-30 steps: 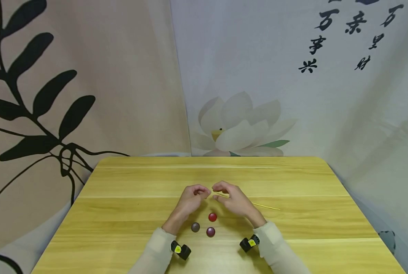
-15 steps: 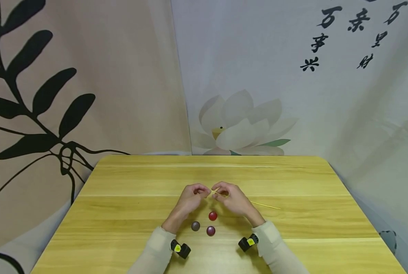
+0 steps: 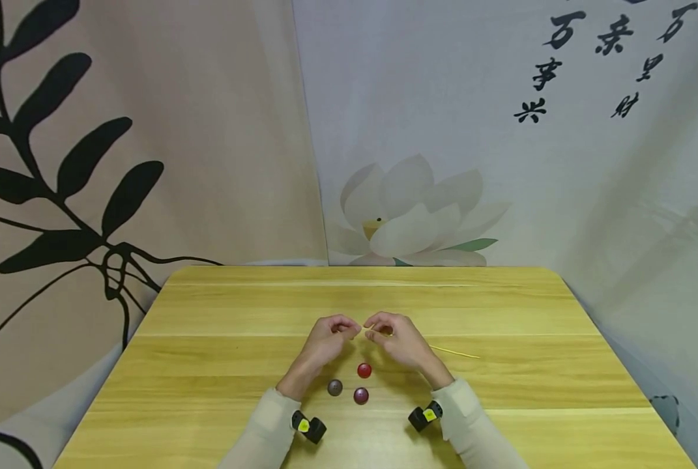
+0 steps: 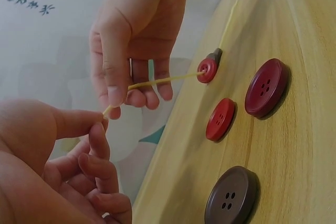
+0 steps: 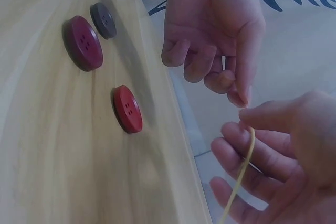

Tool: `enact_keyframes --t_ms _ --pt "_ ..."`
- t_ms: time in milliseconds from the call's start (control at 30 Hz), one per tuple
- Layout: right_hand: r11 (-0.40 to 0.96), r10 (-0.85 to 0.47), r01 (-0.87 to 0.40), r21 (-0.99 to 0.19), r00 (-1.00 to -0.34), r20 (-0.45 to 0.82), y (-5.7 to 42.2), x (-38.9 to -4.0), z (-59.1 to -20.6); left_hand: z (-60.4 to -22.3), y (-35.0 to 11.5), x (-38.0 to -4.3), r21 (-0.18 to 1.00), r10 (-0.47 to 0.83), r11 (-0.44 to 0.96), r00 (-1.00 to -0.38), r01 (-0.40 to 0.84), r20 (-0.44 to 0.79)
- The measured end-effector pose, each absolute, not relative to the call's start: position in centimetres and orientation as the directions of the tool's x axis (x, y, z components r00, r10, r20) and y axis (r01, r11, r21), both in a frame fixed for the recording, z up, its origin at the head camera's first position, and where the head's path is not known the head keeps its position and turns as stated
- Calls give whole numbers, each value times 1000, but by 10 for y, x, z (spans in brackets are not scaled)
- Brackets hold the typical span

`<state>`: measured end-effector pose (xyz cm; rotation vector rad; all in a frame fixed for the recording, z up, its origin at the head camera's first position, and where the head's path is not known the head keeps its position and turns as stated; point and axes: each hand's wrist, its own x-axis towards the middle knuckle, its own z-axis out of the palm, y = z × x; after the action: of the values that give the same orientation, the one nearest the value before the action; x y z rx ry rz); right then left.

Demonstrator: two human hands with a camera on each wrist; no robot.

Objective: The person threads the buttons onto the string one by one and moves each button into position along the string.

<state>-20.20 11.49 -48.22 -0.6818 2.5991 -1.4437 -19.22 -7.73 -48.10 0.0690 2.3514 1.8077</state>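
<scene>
My left hand point(image 3: 327, 340) and right hand point(image 3: 403, 340) meet fingertip to fingertip above the table's middle. Each pinches a thin yellow cord point(image 4: 181, 77) between thumb and index finger, the left one near its end. In the left wrist view the cord runs from the fingers to a small red button point(image 4: 206, 71) with a dark grey piece point(image 4: 214, 54) behind it, perhaps another button. Its tail trails right across the table. Nearer me lie a bright red button point(image 3: 363, 370), a grey-brown button point(image 3: 334, 387) and a maroon button point(image 3: 361, 396), each with holes.
The wooden table point(image 3: 237, 365) has a light grain and rounded far corners. Behind it hang pale curtains printed with a dark leafy branch point(image 3: 85, 156), a lotus point(image 3: 419, 221) and black characters. Small black wrist cameras sit at both sleeves.
My right thumb and index finger have drawn together on the cord. The left hand and the three loose buttons have stayed where they were; the head view has shifted slightly.
</scene>
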Motion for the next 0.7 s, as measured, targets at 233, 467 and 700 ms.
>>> enact_keyframes --t_ms 233,467,700 --pt "464 -400 -327 -823 -907 135 115 -203 -482 -482 -77 -193 963 145 261 -983 -73 -114" --pt "447 -388 -331 -831 -909 153 117 -203 -482 -483 -77 -193 959 146 271 -982 -80 -123" --pt "442 -388 -322 -837 -910 145 118 -203 -481 -484 -77 -194 957 153 279 -981 -75 -122"
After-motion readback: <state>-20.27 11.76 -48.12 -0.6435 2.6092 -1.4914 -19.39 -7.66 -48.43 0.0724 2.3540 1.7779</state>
